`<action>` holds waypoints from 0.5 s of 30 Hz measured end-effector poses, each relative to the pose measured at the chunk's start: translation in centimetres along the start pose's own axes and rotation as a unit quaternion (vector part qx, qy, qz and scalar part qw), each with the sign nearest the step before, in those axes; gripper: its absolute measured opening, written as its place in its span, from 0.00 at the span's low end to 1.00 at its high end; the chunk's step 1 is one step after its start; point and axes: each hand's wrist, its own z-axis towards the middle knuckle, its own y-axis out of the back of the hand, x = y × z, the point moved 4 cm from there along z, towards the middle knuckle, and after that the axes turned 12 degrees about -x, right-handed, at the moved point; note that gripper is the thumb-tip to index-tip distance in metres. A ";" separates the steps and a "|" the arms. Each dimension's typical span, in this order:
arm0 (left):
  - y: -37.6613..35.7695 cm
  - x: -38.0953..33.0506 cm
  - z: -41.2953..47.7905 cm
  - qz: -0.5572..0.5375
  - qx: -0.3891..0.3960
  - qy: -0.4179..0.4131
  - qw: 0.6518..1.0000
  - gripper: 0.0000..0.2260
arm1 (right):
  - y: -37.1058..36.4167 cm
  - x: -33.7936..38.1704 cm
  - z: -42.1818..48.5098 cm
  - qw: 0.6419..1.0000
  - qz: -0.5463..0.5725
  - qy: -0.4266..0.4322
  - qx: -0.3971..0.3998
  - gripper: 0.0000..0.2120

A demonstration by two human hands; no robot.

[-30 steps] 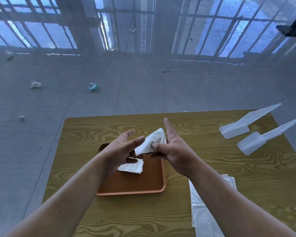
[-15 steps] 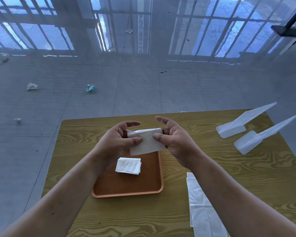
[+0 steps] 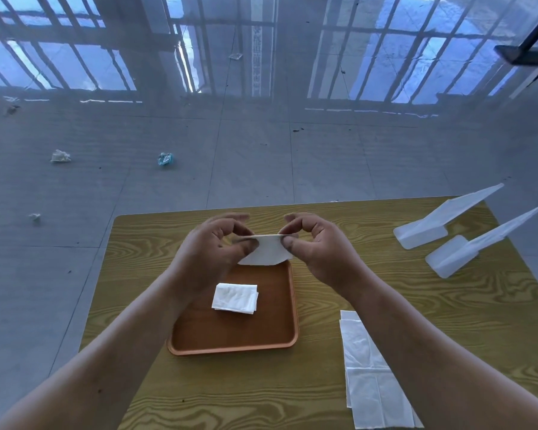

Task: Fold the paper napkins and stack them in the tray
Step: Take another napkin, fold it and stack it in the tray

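Observation:
A white paper napkin (image 3: 266,251) is held in the air above the far edge of the brown tray (image 3: 280,333). My left hand (image 3: 213,251) pinches its left end and my right hand (image 3: 319,246) pinches its right end, thumbs toward me. The napkin is folded over, its crease on top. One folded napkin (image 3: 235,298) lies flat in the tray, left of its middle. Unfolded white napkins (image 3: 371,377) lie in a pile on the table to the tray's right, partly hidden by my right forearm.
The yellow wood-grain table (image 3: 370,287) carries two white plastic stands (image 3: 441,223) (image 3: 475,246) at its far right corner. Grey tiled floor lies beyond, with crumpled scraps (image 3: 60,156) (image 3: 165,158) on it.
The napkin went from loose in my right hand to stretched between both hands, then folded narrower with its crease up. Both hands rose slightly and curled round its ends.

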 end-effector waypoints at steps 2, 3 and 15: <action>-0.2 0.0 -0.1 -0.176 0.029 0.101 0.979 0.03 | -0.2 -0.3 0.0 0.983 0.159 -0.079 0.048 0.03; -0.2 0.0 -0.1 -0.218 0.022 0.123 0.968 0.04 | -0.5 -0.5 -0.2 0.972 0.199 -0.104 0.067 0.04; -0.8 5.1 -2.6 -0.269 0.056 0.283 0.919 0.09 | -4.6 -3.3 -1.6 0.919 0.270 -0.283 0.059 0.07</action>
